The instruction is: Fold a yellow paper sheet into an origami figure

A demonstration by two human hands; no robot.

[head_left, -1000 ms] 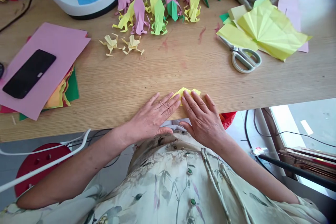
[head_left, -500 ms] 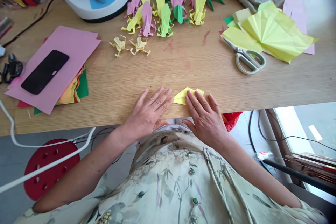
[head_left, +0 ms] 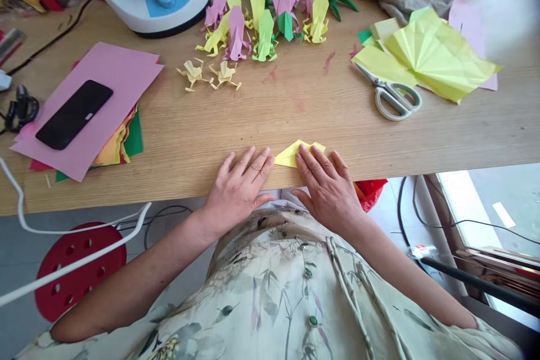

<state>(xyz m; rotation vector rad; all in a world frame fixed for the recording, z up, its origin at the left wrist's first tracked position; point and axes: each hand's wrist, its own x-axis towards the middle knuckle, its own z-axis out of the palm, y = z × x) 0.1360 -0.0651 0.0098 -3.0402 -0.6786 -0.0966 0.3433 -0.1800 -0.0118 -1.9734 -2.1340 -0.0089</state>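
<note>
A small folded piece of yellow paper (head_left: 288, 156) lies flat near the front edge of the wooden table (head_left: 189, 129). My right hand (head_left: 327, 183) rests flat over its right part, fingers stretched out and covering much of it. To the left, my left hand (head_left: 238, 188) lies palm down with fingers spread, its fingertips at or just beside the paper's pointed left end. Whether they touch the paper I cannot tell. Both hands are open.
Several folded paper figures (head_left: 265, 36) stand at the back. Scissors (head_left: 396, 100) lie by crumpled yellow paper (head_left: 439, 56) on the right. A phone (head_left: 73, 114) rests on pink sheets (head_left: 122, 70) at left, near a white fan (head_left: 172, 5). A red stool (head_left: 80, 264) is below.
My left hand has shifted slightly, its fingers now a little closer together. The right hand stays on the paper. The whole view has moved a little.
</note>
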